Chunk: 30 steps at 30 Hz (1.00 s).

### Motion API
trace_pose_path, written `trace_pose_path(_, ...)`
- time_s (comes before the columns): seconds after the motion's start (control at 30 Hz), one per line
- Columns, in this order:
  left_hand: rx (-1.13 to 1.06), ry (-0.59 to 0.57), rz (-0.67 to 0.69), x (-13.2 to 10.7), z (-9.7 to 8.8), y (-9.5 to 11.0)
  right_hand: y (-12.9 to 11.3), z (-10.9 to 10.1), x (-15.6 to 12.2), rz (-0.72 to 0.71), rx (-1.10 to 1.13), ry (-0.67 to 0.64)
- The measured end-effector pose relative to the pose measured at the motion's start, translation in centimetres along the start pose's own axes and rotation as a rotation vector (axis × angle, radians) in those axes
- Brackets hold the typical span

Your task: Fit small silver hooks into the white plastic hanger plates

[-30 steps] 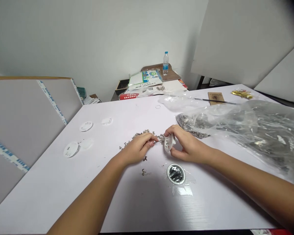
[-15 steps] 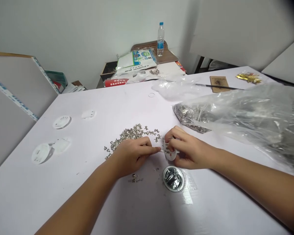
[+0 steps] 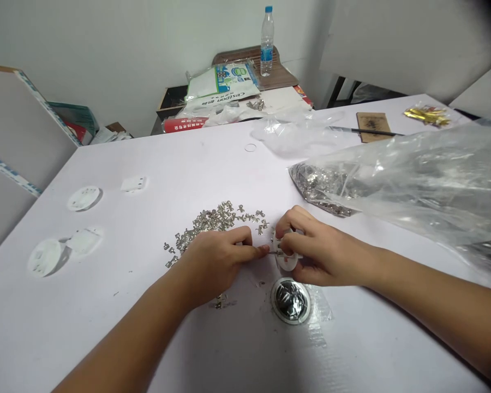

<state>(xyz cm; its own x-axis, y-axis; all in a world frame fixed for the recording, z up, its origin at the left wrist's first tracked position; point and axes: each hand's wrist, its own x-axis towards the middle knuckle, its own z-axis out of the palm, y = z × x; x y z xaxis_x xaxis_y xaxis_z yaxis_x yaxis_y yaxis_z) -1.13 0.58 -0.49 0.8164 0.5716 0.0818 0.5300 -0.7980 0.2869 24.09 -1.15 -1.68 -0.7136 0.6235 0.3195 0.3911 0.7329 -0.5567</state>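
Right hand [image 3: 321, 250] has curled over white disc [image 3: 287, 266], tilted, facing left.

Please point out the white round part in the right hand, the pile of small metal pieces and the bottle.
Held white round part [image 3: 287, 264]: head view, lower part of its face.
Pile of small metal pieces [image 3: 213, 220]: head view, its upper middle.
Bottle [image 3: 267, 39]: head view, on its clear upper body.

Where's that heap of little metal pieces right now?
In the head view, the heap of metal pieces lies on the white table just beyond the left hand, left of the clear plastic bag.
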Motion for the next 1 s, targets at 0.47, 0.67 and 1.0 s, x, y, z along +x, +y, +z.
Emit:
trace_pose_path(0.47, 0.174, -0.070, -0.047, 0.7, -0.7, 2.4, -0.6, -1.0, -0.5, 0.094, 0.051, -0.152)
trace_pose_path(0.67, 0.181, -0.035, -0.025, 0.9, -0.3, 2.5, -0.5, -0.8, -0.4, 0.107, 0.052, -0.154)
trace_pose_path(1.0, 0.169, -0.033, -0.012, 1.2, 0.2, 2.6, -0.3, -0.3, -0.6, 0.088, 0.050, -0.100)
